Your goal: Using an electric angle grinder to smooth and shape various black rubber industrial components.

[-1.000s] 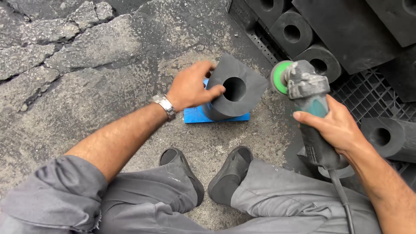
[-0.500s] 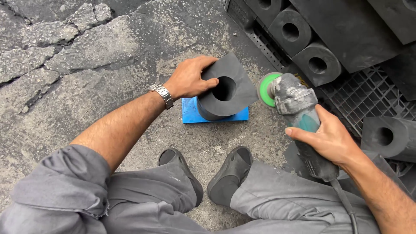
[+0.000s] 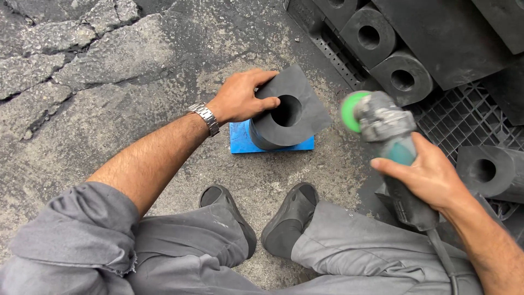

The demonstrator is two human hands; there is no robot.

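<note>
The block (image 3: 289,109) is being steadied on a blue pad (image 3: 240,143) by the left hand (image 3: 237,98), fingers curled over its edge. The grinder (image 3: 390,147) is being gripped fully by the right hand (image 3: 431,177); those nearby fingers could be caught if the disc (image 3: 350,111) skids.

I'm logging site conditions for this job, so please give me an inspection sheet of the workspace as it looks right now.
Surface: cracked, dusty asphalt ground.
Job's things: dark grey block with a round hole, resting on a blue pad; angle grinder with a green disc, held clear of the block.
Clutter: similar holed blocks stacked on a black plastic pallet at the person's right.
Hands: left hand grips the block, thumb at the hole's rim; right hand holds the grinder's body.
Cables: grinder cord runs back along the right forearm.
Surroundings: grey trousers and dark shoes; nothing else seen.
</note>
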